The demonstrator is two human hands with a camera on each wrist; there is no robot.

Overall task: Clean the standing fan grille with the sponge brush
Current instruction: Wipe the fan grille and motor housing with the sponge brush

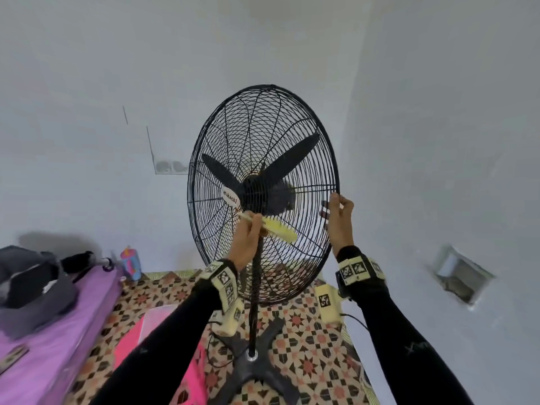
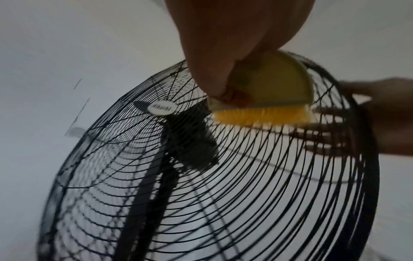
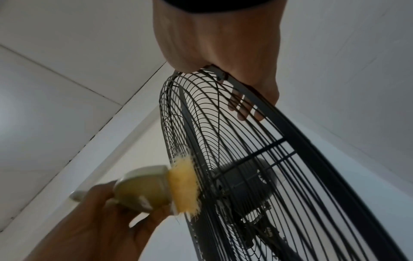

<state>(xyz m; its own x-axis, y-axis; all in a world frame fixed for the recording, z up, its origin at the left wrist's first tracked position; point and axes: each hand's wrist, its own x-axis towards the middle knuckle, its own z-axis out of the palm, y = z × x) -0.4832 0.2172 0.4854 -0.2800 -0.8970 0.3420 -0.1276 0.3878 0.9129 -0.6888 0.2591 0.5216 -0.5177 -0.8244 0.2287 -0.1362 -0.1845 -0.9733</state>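
A black standing fan with a round wire grille stands before me on a cross base. My left hand grips a yellow brush and holds its bristles against the front grille just right of the white hub badge. My right hand grips the grille's right rim, thumb in front and fingers curled behind the wires. From the right wrist view the brush presses its bristles into the grille beside the motor housing.
The fan's pole and base stand on a patterned mat. A purple bed with a grey bag lies at left, a small bottle beside it. Pink items lie on the mat. Walls close in behind and right.
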